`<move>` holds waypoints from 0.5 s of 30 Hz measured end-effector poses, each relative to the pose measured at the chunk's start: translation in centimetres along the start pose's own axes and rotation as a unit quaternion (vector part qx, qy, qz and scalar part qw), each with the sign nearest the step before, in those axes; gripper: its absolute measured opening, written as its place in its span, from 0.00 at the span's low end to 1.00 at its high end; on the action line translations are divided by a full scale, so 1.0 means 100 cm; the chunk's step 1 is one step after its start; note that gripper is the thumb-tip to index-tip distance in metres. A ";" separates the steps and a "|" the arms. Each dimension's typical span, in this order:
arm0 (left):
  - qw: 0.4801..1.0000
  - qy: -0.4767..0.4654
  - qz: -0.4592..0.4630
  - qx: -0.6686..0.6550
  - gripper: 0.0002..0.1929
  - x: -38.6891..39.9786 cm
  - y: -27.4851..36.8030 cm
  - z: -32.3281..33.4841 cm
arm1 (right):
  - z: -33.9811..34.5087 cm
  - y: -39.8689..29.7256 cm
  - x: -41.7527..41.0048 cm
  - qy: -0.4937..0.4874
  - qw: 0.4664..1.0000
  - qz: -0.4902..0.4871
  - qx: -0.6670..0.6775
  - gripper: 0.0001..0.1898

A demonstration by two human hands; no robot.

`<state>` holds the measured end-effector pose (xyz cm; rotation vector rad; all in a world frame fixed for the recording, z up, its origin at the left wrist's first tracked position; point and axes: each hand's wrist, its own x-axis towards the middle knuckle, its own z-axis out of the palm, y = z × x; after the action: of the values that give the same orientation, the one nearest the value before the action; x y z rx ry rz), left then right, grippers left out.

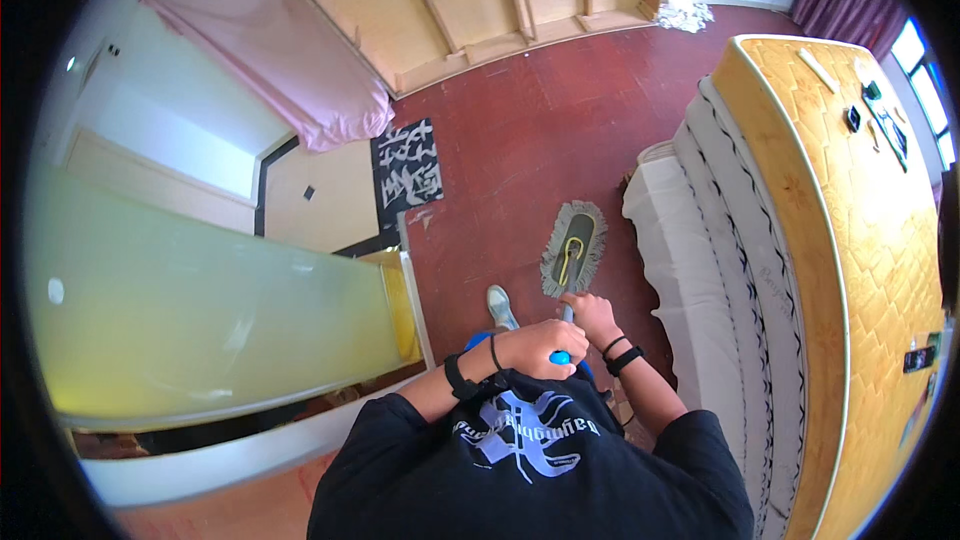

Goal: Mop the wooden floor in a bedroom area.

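A dust mop with a grey fringed head (pixel 576 247) rests flat on the red floor (pixel 510 142) in front of me. Its pole (pixel 570 307) runs back towards my body and ends in a blue tip (pixel 559 357). My left hand (pixel 551 349) is wrapped around the top of the pole, just by that blue end. Lower down the pole, my right hand (pixel 592 319) grips it too. Both wrists wear dark bands. One light shoe (pixel 501 307) shows left of the mop head.
Stacked mattresses (pixel 757 240) stand close on my right, with small items on the yellow top one (pixel 877 217). A frosted panel (pixel 225 315) borders my left. Ahead are a wooden frame (pixel 480 0), a pink curtain (pixel 300 52), a black mat (pixel 409 165) and crumpled white material (pixel 684 15).
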<state>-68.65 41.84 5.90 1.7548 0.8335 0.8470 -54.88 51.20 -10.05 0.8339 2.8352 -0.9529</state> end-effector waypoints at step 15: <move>0.994 0.013 0.102 -0.043 0.12 -0.001 -0.085 -0.197 | -0.029 -0.012 0.181 0.026 0.994 0.091 0.058 0.09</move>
<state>-86.58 53.46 3.32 1.7770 0.6321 1.0271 -70.52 60.75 -10.63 1.1229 2.7084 -1.0931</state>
